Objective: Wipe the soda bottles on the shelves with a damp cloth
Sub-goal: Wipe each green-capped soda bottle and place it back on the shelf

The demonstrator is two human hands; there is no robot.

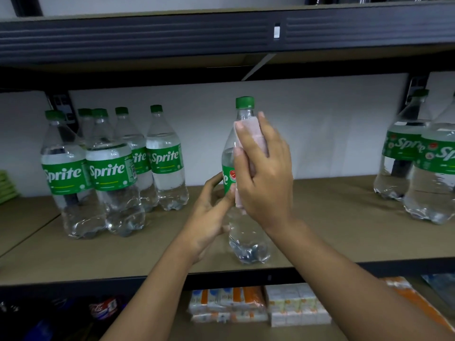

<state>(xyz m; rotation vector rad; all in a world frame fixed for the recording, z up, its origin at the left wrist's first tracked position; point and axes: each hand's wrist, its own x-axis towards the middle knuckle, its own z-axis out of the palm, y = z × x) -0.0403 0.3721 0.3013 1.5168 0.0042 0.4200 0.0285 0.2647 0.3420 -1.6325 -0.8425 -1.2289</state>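
A clear soda bottle (246, 237) with a green cap and green label is upright at the front of the brown shelf (320, 217). A pale pink cloth (251, 130) lies wrapped against its neck and upper side. Five matching bottles (110, 173) cluster at the left; two further bottles (403, 148) stand at the right.

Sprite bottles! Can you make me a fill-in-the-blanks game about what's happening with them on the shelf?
1. The right hand holds a pale pink ____ against the middle bottle.
2. The left hand grips that bottle lower down, by its green ____.
3. The bottle's cap is coloured ____.
4. The group of five bottles stands to its ____.

Missing words: cloth, label, green, left.
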